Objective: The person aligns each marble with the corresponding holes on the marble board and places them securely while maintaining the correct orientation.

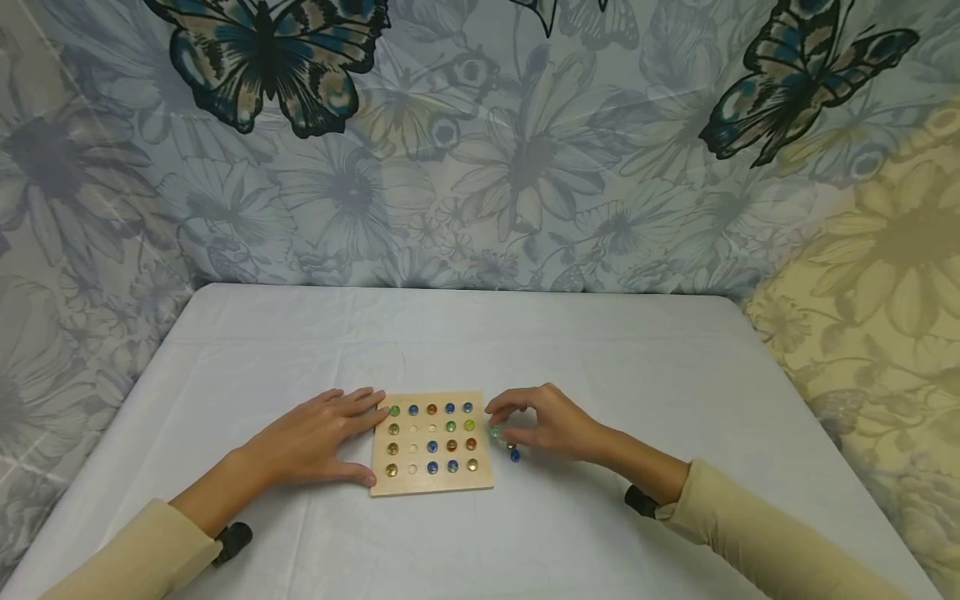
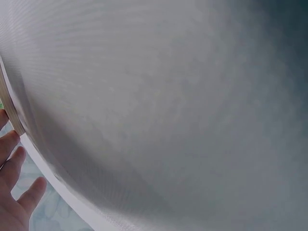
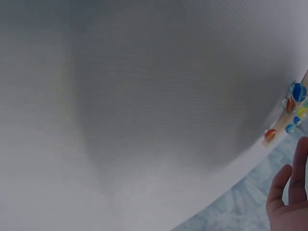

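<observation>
A wooden board point(image 1: 422, 437) lies flat on the white tabletop point(image 1: 570, 342), between 2 hands. It has 20 spots, in 4 rows of 5. I count 16 marbles point(image 1: 432, 447) on it and 4 bare holes point(image 1: 413, 448). The back row has 5 marbles, the next row has 3, and the 2 front rows have 4 each. 6 of them look blue.

The left hand point(image 1: 322, 437) touches the board's left side; its grip is loose, with the fingers spread. The right hand point(image 1: 551, 425) is just past the right side, with bent fingers. By it are at least 3 more: 1 green marble point(image 1: 494, 432), 1 dark marble point(image 1: 511, 446) and 1 blue marble point(image 1: 514, 456). I cannot tell if its grip pinches the green marble.
</observation>
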Available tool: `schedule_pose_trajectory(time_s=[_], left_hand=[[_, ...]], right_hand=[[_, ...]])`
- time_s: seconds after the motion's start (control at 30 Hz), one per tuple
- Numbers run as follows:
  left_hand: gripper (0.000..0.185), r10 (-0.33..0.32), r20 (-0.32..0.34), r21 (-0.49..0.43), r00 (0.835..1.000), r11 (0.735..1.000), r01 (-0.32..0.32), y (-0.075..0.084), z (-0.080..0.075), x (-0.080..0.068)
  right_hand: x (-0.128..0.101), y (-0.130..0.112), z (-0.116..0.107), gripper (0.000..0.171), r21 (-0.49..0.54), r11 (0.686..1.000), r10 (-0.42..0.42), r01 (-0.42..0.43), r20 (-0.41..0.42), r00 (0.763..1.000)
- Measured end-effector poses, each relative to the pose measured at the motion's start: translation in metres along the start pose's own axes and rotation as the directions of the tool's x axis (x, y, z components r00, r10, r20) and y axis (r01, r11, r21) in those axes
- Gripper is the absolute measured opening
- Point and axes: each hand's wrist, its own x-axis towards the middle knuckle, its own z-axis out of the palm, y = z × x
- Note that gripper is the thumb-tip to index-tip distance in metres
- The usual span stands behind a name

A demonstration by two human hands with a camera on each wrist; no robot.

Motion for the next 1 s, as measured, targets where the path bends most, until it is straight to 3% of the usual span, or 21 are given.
schedule_pose_trajectory(time_s=[0.3, 0.67, 1.0], left_hand=[[0.100, 0.004, -0.013, -0.007, 1.000, 1.000, -0.004, 0.000, 0.001, -0.001], [0.098, 0.002, 0.003, -0.008, 1.000, 1.000, -0.002, -0.002, 0.003, -0.003], [0.097, 0.013, -0.001, 0.005, 1.000, 1.000, -0.013, -0.001, 0.002, -0.002]], right_hand=[[0.025, -0.012, 0.010, 0.030, 0.047, 0.999, -0.020, 0.020, -0.003, 1.000], [0.049, -0.026, 0.024, 0.029, 0.026, 1.000, -0.012, 0.012, -0.019, 1.000], [0.063, -0.024, 0.033, 0.029, -0.020, 1.000, -0.003, 0.004, 0.022, 1.000]])
